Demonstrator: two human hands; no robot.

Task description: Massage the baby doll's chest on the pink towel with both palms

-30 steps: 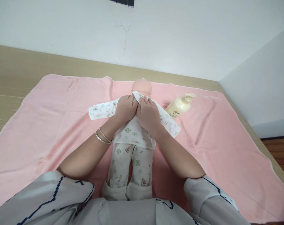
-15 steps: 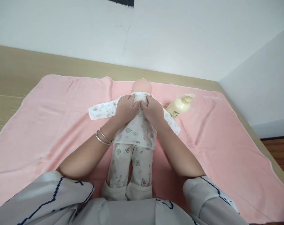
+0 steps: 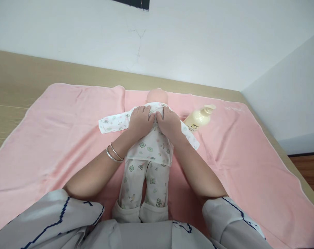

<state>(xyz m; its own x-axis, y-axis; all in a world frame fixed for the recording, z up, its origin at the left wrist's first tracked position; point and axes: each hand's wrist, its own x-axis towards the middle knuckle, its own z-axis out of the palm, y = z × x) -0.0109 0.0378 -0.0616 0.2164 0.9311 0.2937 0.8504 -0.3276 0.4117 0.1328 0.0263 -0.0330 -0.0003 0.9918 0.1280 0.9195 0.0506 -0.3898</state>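
A baby doll lies on a pink blanket, its smooth head away from me and no face showing. It wears a white printed top with its sleeves stretched out to both sides, and matching pants. My left hand rests flat on the left of the doll's upper body, fingers extended. Mirroring it, my right hand lies flat on the right side. The two thumbs nearly meet at the middle, over creased cloth. Neither hand grasps anything. The doll's feet are hidden by white cuffs.
A cream pump bottle lies tilted by the doll's right-hand sleeve. The pink blanket covers much of a tan surface, with creases running across it. Behind stands a white wall that meets another at the right.
My hands stay on the doll's upper body, with only a very slight shift. The cloth between the thumbs is creased a little differently. The doll and bottle keep their places.
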